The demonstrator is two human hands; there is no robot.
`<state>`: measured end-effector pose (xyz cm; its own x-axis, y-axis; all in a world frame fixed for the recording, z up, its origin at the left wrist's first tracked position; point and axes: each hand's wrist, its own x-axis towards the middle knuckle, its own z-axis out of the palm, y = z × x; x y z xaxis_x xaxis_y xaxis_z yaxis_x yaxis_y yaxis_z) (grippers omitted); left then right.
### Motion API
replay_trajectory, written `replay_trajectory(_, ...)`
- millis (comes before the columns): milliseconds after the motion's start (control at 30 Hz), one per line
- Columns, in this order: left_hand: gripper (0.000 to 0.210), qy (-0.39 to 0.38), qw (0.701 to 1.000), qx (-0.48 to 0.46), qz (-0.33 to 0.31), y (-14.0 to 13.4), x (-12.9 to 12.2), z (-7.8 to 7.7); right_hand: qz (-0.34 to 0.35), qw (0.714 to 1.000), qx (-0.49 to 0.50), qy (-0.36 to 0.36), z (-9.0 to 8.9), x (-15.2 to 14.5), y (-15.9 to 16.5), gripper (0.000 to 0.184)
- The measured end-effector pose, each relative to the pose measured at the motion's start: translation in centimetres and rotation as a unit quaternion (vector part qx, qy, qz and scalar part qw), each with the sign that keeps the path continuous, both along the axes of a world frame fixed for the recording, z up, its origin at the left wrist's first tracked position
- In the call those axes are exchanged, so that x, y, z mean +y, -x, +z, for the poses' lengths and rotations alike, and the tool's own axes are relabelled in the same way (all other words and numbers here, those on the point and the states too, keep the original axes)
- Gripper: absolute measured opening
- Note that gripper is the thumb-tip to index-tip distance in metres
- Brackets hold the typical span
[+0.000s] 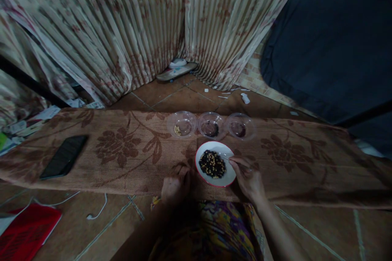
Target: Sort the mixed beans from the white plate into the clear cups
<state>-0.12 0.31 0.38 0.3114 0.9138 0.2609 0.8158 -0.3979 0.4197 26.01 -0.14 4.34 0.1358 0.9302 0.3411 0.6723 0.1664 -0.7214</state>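
- Beans [212, 164], dark and pale mixed, lay heaped in the middle of a white plate [228, 179] with a red rim, on a brown flowered cloth [122, 155] over the surface.
- Right hand [248, 177] sat at the plate's 3 o'clock edge, its grip narrow, pinching a thin pale stick or tweezer [226, 158] that pointed toward the heap; whether a bean was caught in it, I could not tell.
- Left hand [177, 183] rested at the plate's 9 o'clock, fingers curled in; whether it held anything, I could not tell.
- Three clear bowls stood in a row at 12 o'clock of the plate: left bowl [181, 124] with a few pale beans, middle bowl [211, 125] and right bowl [240, 126] with dark ones.
- Phone [63, 156] lay well apart at 9 o'clock.
- Risk, as I judged it: small round beans could slip from so fine a pinch and roll off, and the dim light could land one in the wrong bowl.
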Motion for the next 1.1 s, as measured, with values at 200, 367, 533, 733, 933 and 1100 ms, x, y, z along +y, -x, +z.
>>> replay_trajectory(200,0.019,0.012,1.0,0.002,0.0,0.03,0.03,-0.14,0.001,1.0,-0.01,-0.01,0.2,-0.12,0.13,0.025)
replay_trajectory(367,0.018,0.006,1.0,0.007,0.003,0.02,0.06,-0.15,0.005,1.0,-0.006,0.007,0.17,-0.2,0.17,0.026)
replay_trajectory(533,0.021,0.008,1.0,-0.002,-0.001,-0.03,0.05,-0.11,0.008,1.0,0.002,0.014,-0.32,-0.21,0.22,0.026)
replay_trajectory(733,0.016,0.002,1.0,-0.005,0.006,-0.02,0.0,-0.1,0.004,1.0,0.01,0.007,-0.67,-0.19,0.26,0.023)
replay_trajectory(933,0.015,-0.007,1.0,-0.003,0.007,-0.02,-0.02,-0.2,0.017,0.999,-0.037,-0.003,-0.33,-0.15,0.34,0.026)
replay_trajectory(1100,0.017,0.001,1.0,0.0,0.002,-0.01,0.01,-0.17,0.025,0.998,-0.063,-0.019,-0.21,-0.14,0.45,0.028)
